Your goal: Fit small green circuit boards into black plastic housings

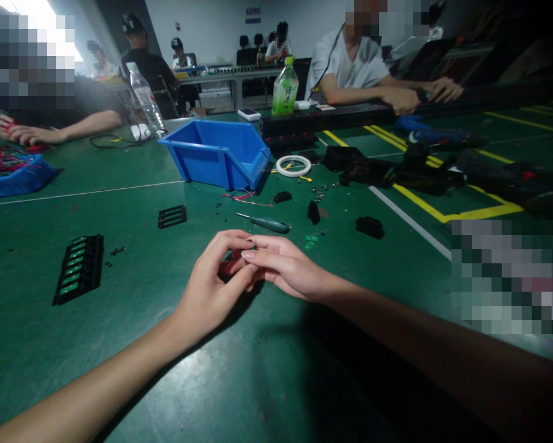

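My left hand (pixel 218 277) and my right hand (pixel 290 264) meet over the green table (pixel 175 381), fingertips pinched together. A tiny dark piece shows between them, too small to name. Just beyond the fingers lies a green-handled screwdriver (pixel 269 223). A black tray with green strips (pixel 79 269) rests at the left, small dark bits beside it. Nearer the middle is a slotted black frame (pixel 171 216). Small black parts (pixel 313 212) and a black block (pixel 369 226) lie right of the screwdriver.
A blue bin (pixel 206 163) stands beyond my hands, a white tape ring (pixel 293 166) beside it. Bottles (pixel 285 92) stand farther back. Dark equipment (pixel 396 169) lies at the right. A blue tray of wires (pixel 15 175) is far left. Other people sit around the tables.
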A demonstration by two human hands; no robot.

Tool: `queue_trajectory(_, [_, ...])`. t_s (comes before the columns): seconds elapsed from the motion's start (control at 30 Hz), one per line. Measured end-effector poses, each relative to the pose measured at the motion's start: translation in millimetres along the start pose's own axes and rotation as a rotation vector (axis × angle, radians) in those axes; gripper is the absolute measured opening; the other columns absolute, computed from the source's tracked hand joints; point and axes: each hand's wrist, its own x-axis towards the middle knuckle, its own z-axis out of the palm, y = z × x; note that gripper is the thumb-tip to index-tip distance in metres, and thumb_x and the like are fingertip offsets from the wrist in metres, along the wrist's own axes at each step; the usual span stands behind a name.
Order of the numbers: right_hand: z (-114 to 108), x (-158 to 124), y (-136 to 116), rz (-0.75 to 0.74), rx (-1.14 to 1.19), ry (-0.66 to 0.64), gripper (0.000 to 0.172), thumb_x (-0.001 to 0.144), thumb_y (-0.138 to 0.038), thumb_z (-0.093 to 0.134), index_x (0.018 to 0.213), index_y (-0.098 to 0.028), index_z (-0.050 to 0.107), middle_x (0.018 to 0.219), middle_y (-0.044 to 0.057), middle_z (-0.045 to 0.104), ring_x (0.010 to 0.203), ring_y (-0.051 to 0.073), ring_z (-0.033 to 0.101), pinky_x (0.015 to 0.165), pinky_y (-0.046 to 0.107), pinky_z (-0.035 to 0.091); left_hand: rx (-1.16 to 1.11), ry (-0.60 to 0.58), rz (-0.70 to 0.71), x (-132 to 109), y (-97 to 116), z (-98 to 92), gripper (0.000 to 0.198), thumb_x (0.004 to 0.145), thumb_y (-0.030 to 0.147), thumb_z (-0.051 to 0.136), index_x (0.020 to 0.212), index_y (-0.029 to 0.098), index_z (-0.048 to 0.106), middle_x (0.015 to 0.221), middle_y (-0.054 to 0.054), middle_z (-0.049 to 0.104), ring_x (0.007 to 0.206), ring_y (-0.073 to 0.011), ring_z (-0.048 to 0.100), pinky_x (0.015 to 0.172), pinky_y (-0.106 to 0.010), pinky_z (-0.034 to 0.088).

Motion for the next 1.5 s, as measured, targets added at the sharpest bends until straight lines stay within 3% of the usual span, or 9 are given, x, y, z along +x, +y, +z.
queue_trajectory(0.53, [-2.5,2.0,4.5,-0.027,0.008,-0.025,0.026,0.091,-0.022,0.073,0.115,-0.014,0.068,0.091,0.005,0.073,0.076,0.013,0.071,0.066,0.023,0.059,-0.044,0.001,-0.016,1.2,-3.9,1.2,0.016,0.097,0.018,0.066,0.111,0.022,0.063,0.128,-0.008,0.06,0.118,-0.0204,0.063,0.098,-0.034,0.053])
queue_trajectory(0.93, [-1.2,1.3,4.2,-0.05,-0.045,-0.02,0.021,0.094,-0.024,0.069,0.113,-0.014,0.067,0.093,0.004,0.073,0.075,0.012,0.069,0.064,0.021,0.059,-0.053,-0.001,-0.027,-0.8,-3.9,0.8,0.014,0.097,0.019,0.067,0.11,0.023,0.064,0.13,-0.008,0.06,0.116,-0.0205,0.065,0.096,-0.035,0.055])
queue_trajectory(1.1, [-1.8,1.2,5.2,-0.048,-0.028,-0.025,0.03,0.092,-0.025,0.072,0.12,-0.015,0.066,0.092,0.004,0.073,0.074,0.012,0.069,0.063,0.021,0.058,-0.087,-0.017,-0.045,-0.3,-4.4,1.4,0.014,0.098,0.02,0.065,0.111,0.023,0.063,0.131,-0.008,0.059,0.116,-0.0214,0.065,0.096,-0.036,0.056])
queue_trajectory(1.3, [-1.9,1.1,5.9,-0.049,-0.063,-0.005,0.026,0.093,-0.025,0.07,0.116,-0.014,0.067,0.093,0.005,0.073,0.074,0.013,0.069,0.063,0.022,0.059,-0.093,-0.012,-0.05,-0.8,-4.4,0.6,0.014,0.098,0.02,0.066,0.111,0.023,0.063,0.13,-0.008,0.059,0.114,-0.0203,0.065,0.091,-0.033,0.058])
queue_trajectory(1.5, [-0.3,1.8,5.1,-0.044,-0.053,0.003,0.033,0.09,-0.025,0.073,0.12,-0.014,0.065,0.091,0.004,0.072,0.073,0.012,0.068,0.063,0.022,0.058,-0.106,-0.026,-0.067,-0.8,-4.3,1.3,0.014,0.099,0.021,0.065,0.112,0.022,0.063,0.131,-0.009,0.058,0.111,-0.0204,0.066,0.084,-0.03,0.06])
